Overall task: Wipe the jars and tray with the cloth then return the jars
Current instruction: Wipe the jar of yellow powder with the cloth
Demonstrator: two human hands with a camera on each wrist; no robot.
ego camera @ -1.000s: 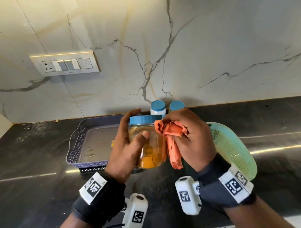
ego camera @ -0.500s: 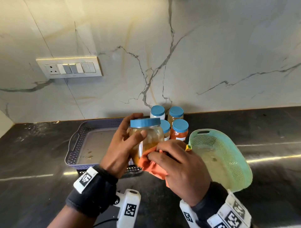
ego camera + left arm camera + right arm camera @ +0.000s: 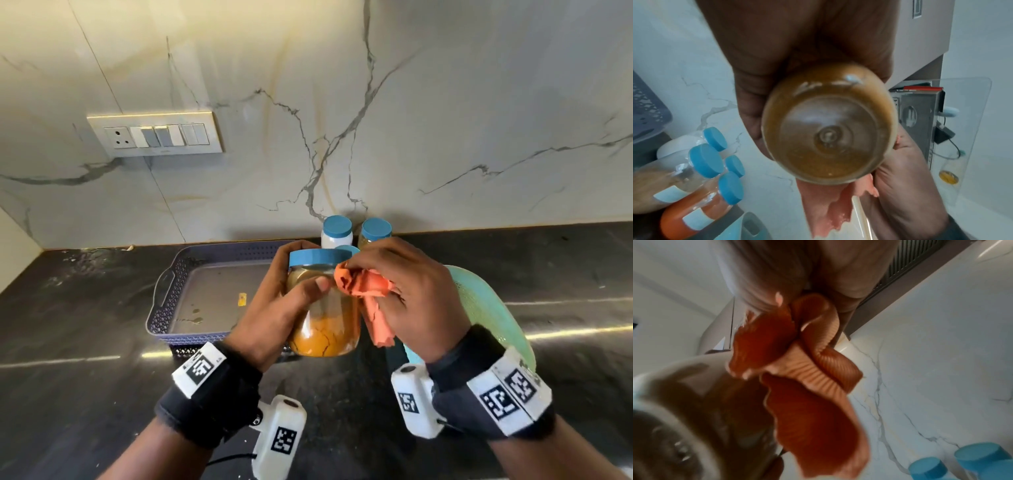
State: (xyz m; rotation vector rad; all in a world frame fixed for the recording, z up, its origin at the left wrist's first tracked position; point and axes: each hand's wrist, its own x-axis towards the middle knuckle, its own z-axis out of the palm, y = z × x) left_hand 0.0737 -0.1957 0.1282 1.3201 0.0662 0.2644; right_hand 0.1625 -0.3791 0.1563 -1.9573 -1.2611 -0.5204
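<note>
My left hand (image 3: 274,308) grips a clear jar (image 3: 325,318) with a blue lid and yellow-orange powder, held above the dark counter. Its round base (image 3: 828,126) fills the left wrist view. My right hand (image 3: 411,301) holds a bunched orange cloth (image 3: 366,287) against the jar's right shoulder, just under the lid. A flap of cloth (image 3: 818,402) hangs down beside the jar. The grey perforated tray (image 3: 191,267) sits behind on the left with no jars in it and a few stains on its floor.
Several blue-lidded jars (image 3: 337,231) stand by the marble wall behind my hands; the left wrist view shows them (image 3: 705,162) close together. A mint-green basket (image 3: 486,308) lies to the right. A switch plate (image 3: 154,135) is on the wall.
The right hand with the cloth rose from the jar's lower part back up to its shoulder near the lid. The left hand kept holding the jar.
</note>
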